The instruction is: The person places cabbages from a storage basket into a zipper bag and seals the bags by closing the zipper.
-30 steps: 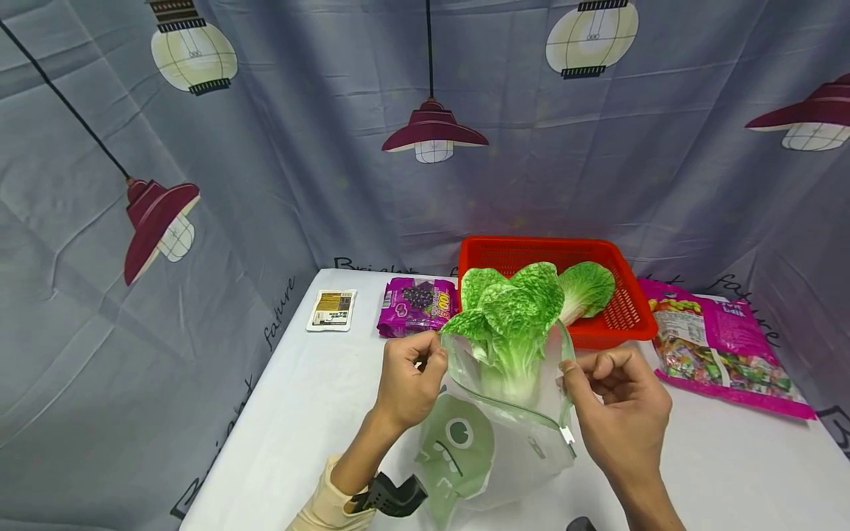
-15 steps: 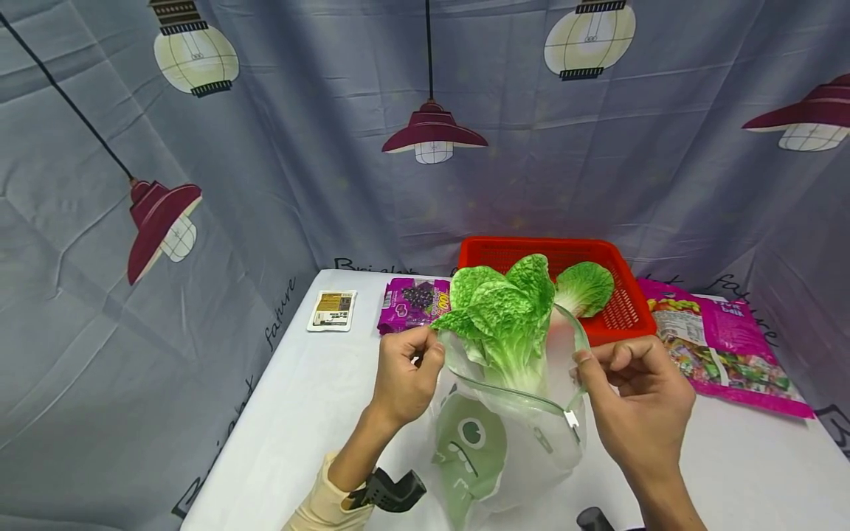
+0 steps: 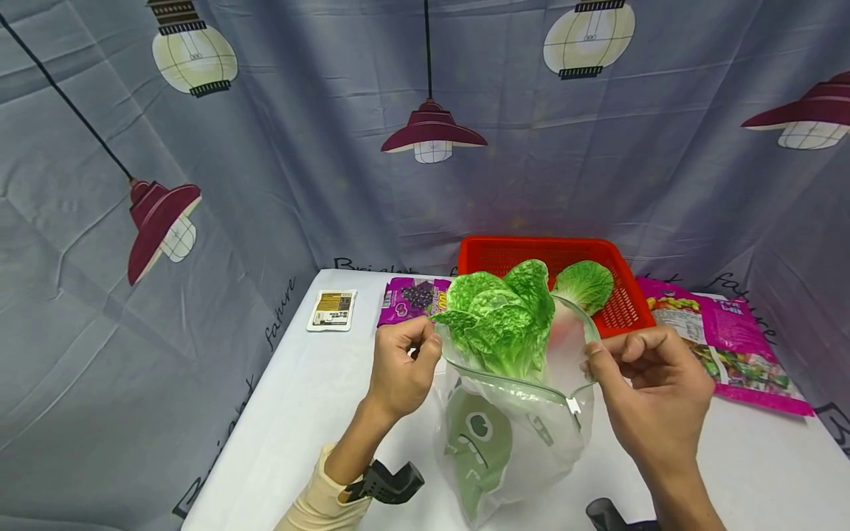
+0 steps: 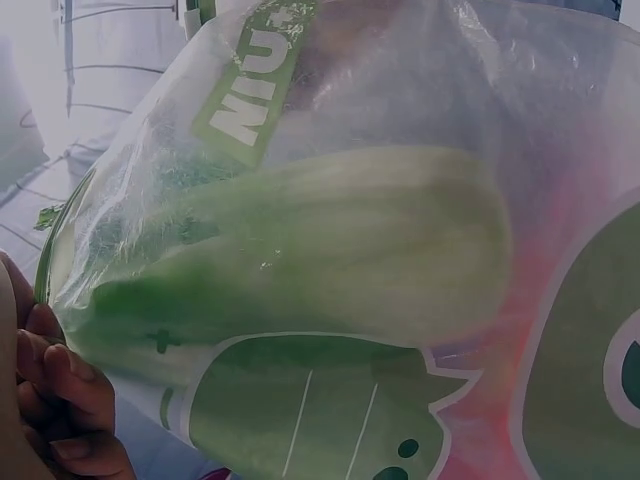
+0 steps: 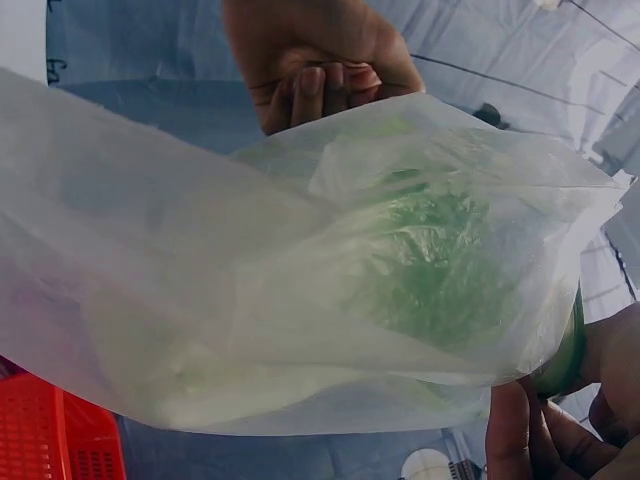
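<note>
A translucent zip bag [image 3: 541, 461] with a green monster print hangs mouth-up between my hands. My left hand [image 3: 401, 369] pinches the left side of its rim, and my right hand [image 3: 654, 394] grips the right side near the white slider [image 3: 572, 405]. Inside stands a napa cabbage [image 3: 498, 317], its leafy top poking out above the opening. Through the plastic in the left wrist view, the pale stalk [image 4: 400, 245] of the cabbage shows. The right wrist view has the bag [image 5: 250, 300] stretched between both hands, with green leaves blurred behind it.
Behind the bag sits a red basket [image 3: 634, 306] holding another cabbage [image 3: 586, 286]. A purple grape-print packet [image 3: 413, 299] and a small white packet [image 3: 332, 310] lie on the left. A large pink bag [image 3: 744, 346] rests at right on the white table [image 3: 279, 435].
My right hand has moved right, spreading the bag's mouth wider. The bag has shifted right, and the cabbage sits lower in it with its stem end now hidden.
</note>
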The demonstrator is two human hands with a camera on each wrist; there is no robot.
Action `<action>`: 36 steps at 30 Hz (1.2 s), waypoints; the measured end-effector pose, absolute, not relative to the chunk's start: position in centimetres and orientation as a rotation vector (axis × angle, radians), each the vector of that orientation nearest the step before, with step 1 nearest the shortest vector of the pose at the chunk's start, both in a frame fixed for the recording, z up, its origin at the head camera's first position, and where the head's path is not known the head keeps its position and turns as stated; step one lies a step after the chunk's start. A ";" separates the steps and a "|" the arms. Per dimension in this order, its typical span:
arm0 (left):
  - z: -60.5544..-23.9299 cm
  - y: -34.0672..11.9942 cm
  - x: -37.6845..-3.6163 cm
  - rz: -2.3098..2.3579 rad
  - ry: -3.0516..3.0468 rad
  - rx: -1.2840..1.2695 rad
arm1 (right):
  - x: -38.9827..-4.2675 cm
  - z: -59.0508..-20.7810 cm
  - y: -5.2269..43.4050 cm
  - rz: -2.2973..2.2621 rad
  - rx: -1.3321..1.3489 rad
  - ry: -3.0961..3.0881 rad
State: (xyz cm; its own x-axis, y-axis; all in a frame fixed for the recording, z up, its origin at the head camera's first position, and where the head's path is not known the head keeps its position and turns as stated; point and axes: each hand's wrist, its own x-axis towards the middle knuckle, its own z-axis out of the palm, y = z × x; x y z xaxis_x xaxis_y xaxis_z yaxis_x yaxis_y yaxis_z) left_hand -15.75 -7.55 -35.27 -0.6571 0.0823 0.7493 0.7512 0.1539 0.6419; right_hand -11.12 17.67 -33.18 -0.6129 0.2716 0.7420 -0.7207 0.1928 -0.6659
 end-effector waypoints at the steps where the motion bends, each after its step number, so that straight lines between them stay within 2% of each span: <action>1: -35.2 -7.6 -15.8 -1.546 -1.874 -0.795 | -11.1 -33.1 17.7 1.545 0.430 -1.658; 27: -34.0 -7.8 -15.9 -1.529 -1.846 -0.794 | -11.5 -33.1 18.3 1.659 0.463 -1.592; 36: -33.6 -7.1 -15.8 -1.542 -1.831 -0.845 | -12.6 -30.9 20.1 1.405 0.365 -2.203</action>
State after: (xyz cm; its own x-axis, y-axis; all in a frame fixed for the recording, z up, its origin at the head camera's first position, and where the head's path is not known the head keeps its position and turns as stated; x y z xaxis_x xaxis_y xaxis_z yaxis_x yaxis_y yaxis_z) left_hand -15.84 -7.09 -33.64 -0.6217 0.0932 0.7777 0.7822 0.1250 0.6104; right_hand -12.63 20.14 -30.94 -0.8402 0.0401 0.5408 -0.4733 0.4324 -0.7675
